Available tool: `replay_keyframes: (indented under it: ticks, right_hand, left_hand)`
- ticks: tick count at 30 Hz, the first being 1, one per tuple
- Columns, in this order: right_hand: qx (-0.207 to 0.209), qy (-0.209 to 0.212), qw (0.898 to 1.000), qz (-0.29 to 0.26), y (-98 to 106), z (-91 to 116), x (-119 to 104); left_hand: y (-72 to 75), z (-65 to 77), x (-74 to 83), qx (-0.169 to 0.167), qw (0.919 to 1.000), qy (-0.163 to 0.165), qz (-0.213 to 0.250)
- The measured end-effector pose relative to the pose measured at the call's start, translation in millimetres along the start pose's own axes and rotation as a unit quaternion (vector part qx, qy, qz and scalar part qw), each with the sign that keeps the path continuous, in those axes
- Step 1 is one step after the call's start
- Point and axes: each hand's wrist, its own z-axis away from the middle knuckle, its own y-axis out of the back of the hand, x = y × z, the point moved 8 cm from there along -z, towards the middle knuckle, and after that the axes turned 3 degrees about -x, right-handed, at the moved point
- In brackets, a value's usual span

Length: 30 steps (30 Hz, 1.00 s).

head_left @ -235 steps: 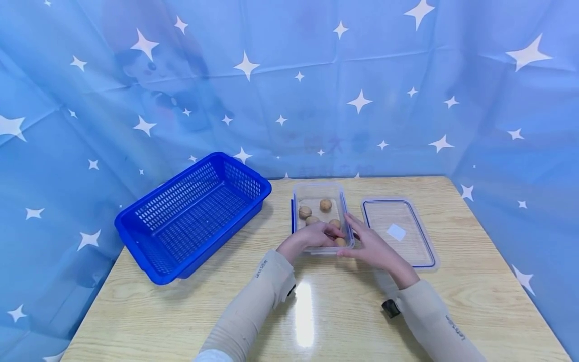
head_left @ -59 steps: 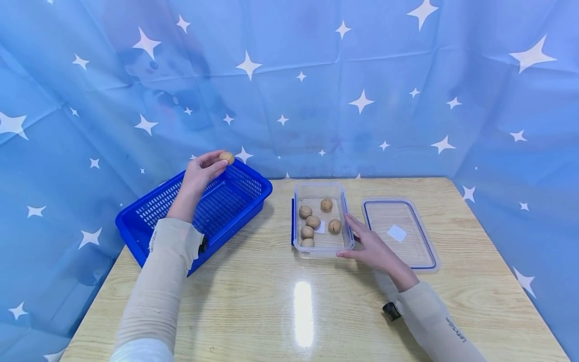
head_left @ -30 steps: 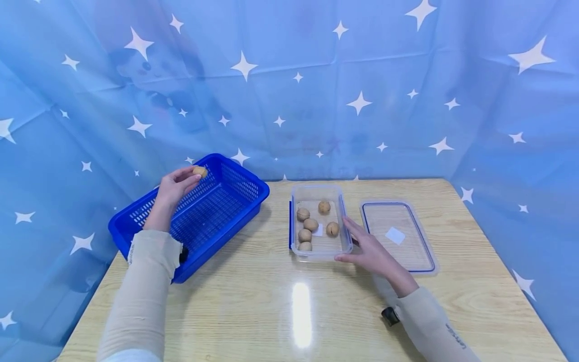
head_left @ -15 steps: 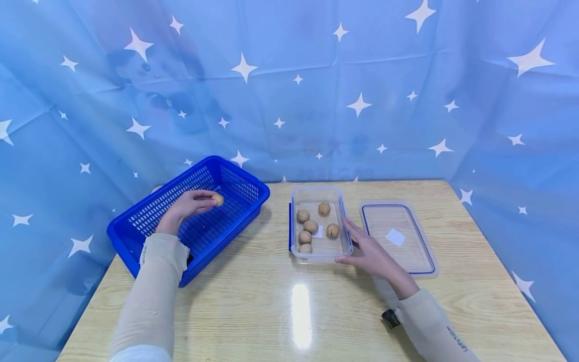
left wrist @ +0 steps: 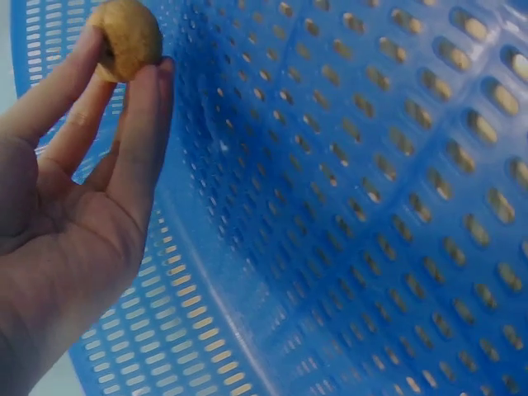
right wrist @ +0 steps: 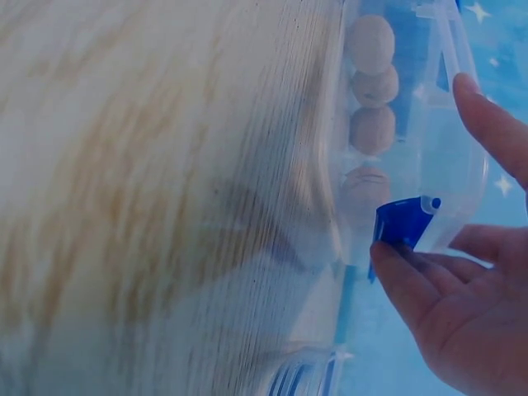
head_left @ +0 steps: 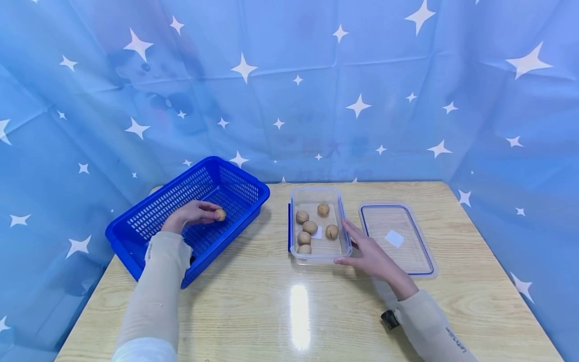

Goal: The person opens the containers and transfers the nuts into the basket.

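Observation:
My left hand point(head_left: 193, 213) is down inside the blue perforated basket point(head_left: 244, 239) at the left, pinching a walnut point(head_left: 220, 215) between thumb and fingertips. The left wrist view shows the same walnut point(left wrist: 130, 40) at the fingertips, beside the basket's slotted wall point(left wrist: 396, 165). At the middle of the table stands a clear plastic food container point(head_left: 325, 255) without its lid, several walnuts point(head_left: 309, 227) inside. My right hand point(head_left: 368, 254) holds its near right corner, thumb at the front and fingers along the right side. In the right wrist view, fingertips touch its blue latch point(right wrist: 403, 221).
Flat on the table to the right lies the container's clear lid point(head_left: 398, 241), with a blue seal and a white label. A starry blue curtain point(head_left: 289, 90) hangs behind the wooden table point(head_left: 253, 311).
My left hand has gone from inside the container to the basket with a walnut. Over the last second it has lowered the walnut into the basket. My right hand has stayed at the container.

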Motion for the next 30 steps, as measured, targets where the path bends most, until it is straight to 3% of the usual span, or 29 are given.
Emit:
replay_keyframes:
  ticks: [11, 19, 24, 30]
  right_hand:
    - [0.0, -0.002, 1.0, 0.005, 1, -1, -1]
    - [-0.006, -0.01, 1.0, 0.004, 1, 0, 0]
    - [-0.009, -0.015, 1.0, 0.002, 0, 0, 0]
    - [-0.007, -0.012, 1.0, 0.004, 1, 1, -2]
  left_hand:
    - [-0.2, 1.6, -8.0, 0.003, 0.9992, 0.026, -0.03]
    - [9.3, 0.3, -11.0, 0.042, 0.9988, 0.024, 0.011]
    - [10.8, 3.1, -6.0, 0.057, 0.9982, 0.018, 0.005]
    - [13.9, 7.3, 5.9, 0.069, 0.997, 0.005, 0.034]
